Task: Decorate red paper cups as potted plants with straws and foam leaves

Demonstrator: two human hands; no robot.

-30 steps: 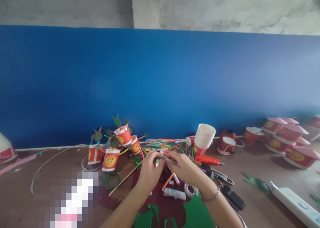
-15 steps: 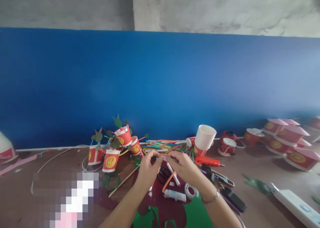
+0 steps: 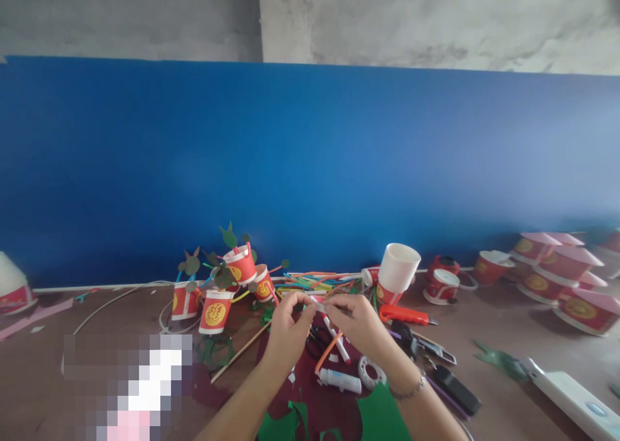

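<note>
My left hand (image 3: 289,328) and my right hand (image 3: 357,325) meet over the middle of the table, fingertips pinched close together. A small whitish piece (image 3: 320,307) shows between them, held from both sides; it is too small to name. Just below lie a white marker with a red end (image 3: 338,341), an orange straw (image 3: 329,353) and black-handled scissors (image 3: 316,344), partly hidden by my left hand. Nearer to me are a small white tube-shaped bottle (image 3: 340,381) and a white ring-shaped roll (image 3: 363,371). Cut green paper (image 3: 382,415) lies between my forearms.
Red paper cups with straws and green leaf shapes (image 3: 216,312) stand at left. Colourful straws (image 3: 314,278) lie behind my hands. To the right are stacked white cups (image 3: 398,268), an orange-red cutter (image 3: 404,314), a black key fob (image 3: 455,389) and pink-topped cups (image 3: 586,308).
My fingertips have shifted slightly, and more of the small whitish piece shows between them. The things on the table lie as before.
</note>
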